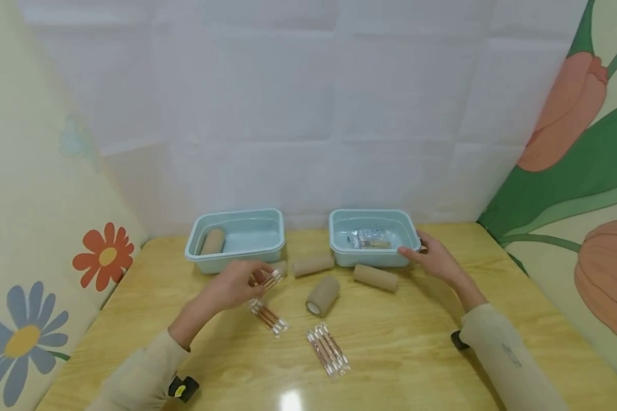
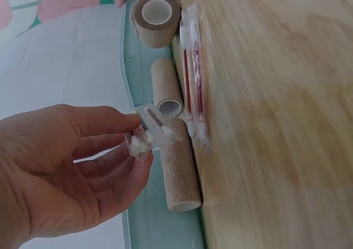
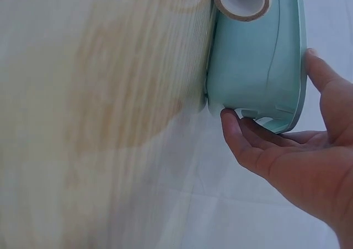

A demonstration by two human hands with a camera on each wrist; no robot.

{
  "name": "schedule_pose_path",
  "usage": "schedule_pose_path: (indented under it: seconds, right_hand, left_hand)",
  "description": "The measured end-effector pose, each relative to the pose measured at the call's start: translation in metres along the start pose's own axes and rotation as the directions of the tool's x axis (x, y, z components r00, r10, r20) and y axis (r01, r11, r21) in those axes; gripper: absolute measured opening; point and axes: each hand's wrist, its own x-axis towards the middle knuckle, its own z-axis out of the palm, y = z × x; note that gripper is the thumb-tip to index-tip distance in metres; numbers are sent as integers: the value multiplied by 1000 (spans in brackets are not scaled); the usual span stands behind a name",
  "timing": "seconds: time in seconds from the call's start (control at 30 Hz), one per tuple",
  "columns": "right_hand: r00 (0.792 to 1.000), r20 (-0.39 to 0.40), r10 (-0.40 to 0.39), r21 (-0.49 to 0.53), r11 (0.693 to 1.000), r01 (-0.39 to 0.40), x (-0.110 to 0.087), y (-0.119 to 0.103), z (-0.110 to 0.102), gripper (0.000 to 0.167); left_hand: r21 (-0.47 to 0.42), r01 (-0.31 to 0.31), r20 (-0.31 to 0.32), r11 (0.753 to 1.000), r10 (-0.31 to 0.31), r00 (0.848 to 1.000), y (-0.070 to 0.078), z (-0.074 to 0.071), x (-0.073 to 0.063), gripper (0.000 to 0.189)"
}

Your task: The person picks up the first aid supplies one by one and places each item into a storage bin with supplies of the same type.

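Note:
My left hand point(image 1: 236, 283) pinches a clear-wrapped pack of cotton swabs point(image 2: 149, 130) between thumb and fingertips, above the table in front of the left tub. My right hand point(image 1: 434, 258) grips the right end of the right light-blue tub point(image 3: 248, 67), thumb at the rim and fingers underneath the end. Inside that tub lies a wrapped swab pack point(image 1: 371, 238). Close below my left hand is another pack of red-brown swabs point(image 1: 270, 318), and a wider group of wrapped swabs point(image 1: 328, 350) lies nearer the front.
The left light-blue tub point(image 1: 236, 260) holds one tan bandage roll point(image 1: 213, 241). Several more rolls lie on the wooden table point(image 1: 401, 348), including one between the tubs point(image 1: 312, 265), one at the middle point(image 1: 323, 295) and one before the right tub point(image 1: 376, 277). White sheeting hangs behind.

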Motion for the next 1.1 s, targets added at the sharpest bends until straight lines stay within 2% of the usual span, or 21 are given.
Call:
schedule_pose_path:
  seconds: [0.2,0.43,0.67,0.87,1.1]
  right_hand:
    - [1000,0,-12,12,1000,12,2,2,2,81]
    - [1000,-8,-15,8,1000,15,1,4,3,81]
    - [1000,-9,-11,2,1000,11,2,2,1,81]
    - [1000,-11,-6,3,1000,6,5,3,2,79]
    - [1000,-14,4,11,1000,-4,5,4,2,81]
  left_hand:
    - [28,-15,29,999,14,999,2,3,14,31]
    - [63,-70,46,996,67,997,10,-1,33,29]
    - [105,-70,60,992,64,996,23,-6,49,29]
    - [143,-71,73,987,61,995,30,-5,61,31]
    - [149,-70,77,986,59,995,35,-4,76,33]
